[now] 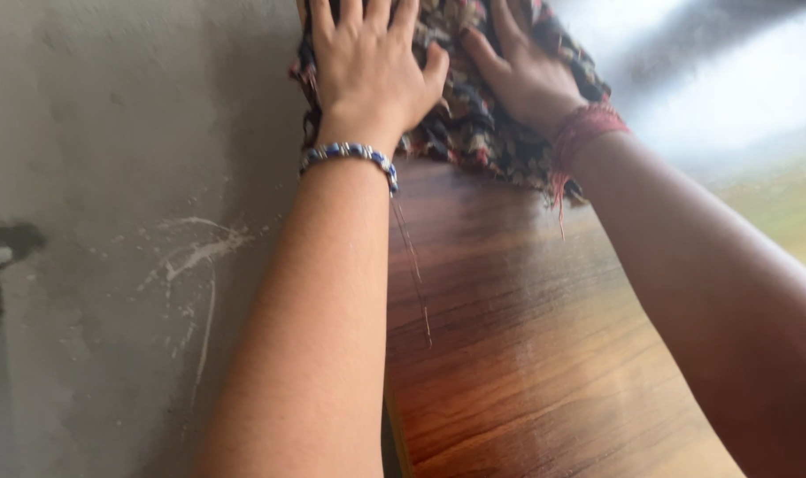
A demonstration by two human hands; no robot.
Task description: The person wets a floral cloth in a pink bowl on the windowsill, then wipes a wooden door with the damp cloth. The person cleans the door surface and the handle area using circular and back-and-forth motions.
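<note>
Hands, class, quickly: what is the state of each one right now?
Left hand: open, flat on the cloth.
Right hand: open, flat on the cloth.

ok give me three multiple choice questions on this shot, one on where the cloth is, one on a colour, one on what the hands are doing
1. Where does the patterned cloth lie?
A. at the far end of the wooden surface
B. on the grey floor
C. over the person's forearm

2. What colour are the beads of the bracelet on the left wrist?
A. green
B. blue and silver
C. yellow

3. How are the left hand and right hand placed?
A. both clenched in fists
B. both lifted clear of the cloth
C. both laid flat on the cloth, fingers spread

Answers: 1 A, the cloth sits at the top of the brown board under the hands. 2 B, blue beads with silver links ring the wrist. 3 C, both palms press down on the fabric.
</note>
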